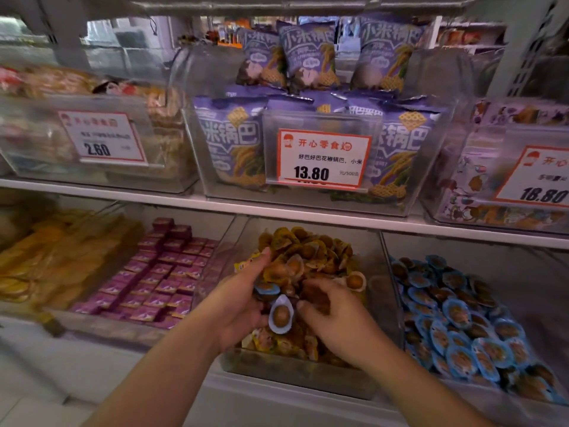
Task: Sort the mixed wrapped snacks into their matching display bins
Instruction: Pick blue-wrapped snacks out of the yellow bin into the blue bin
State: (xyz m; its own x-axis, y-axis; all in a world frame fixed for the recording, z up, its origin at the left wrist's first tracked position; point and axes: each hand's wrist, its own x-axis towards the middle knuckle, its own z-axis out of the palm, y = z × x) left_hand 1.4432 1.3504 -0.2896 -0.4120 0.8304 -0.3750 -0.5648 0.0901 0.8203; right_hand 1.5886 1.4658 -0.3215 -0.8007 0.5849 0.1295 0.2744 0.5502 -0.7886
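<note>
blue snacks (279, 315) pinched in left hand (243, 306) for the blue bin (397, 303); right hand (335, 315) curled into yellow bin (295, 369), grip contents unclear.

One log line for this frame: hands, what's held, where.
left hand: holds blue-rimmed wrapped snacks | right hand: digs in clear bin of yellow-wrapped snacks | blue snack bin: to the right
</note>
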